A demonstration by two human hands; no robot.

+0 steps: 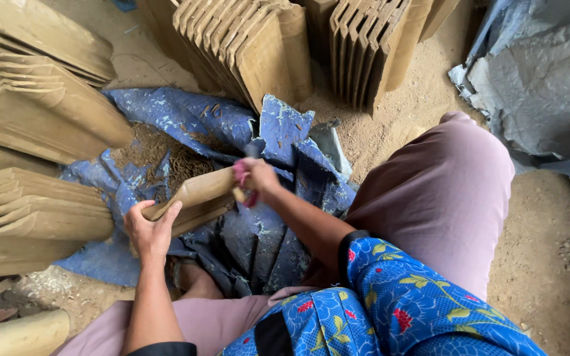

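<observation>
Your left hand (151, 229) grips the stiff, likely brittle clay tile (196, 198) by its near edge, right hand (256, 178) closed on a pink-handled tool (241, 175).

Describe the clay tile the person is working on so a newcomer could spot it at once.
Start at the crumpled blue tarp on the dirt floor. Over its middle lies one tan tile, gripped by the left hand and the right hand. Unlike the stacked tiles around, it lies alone.

Matt, smooth unfired clay tile (196, 196); cracked, flaking blue plastic sheet (186, 115); rough sandy floor (549, 250)
</observation>
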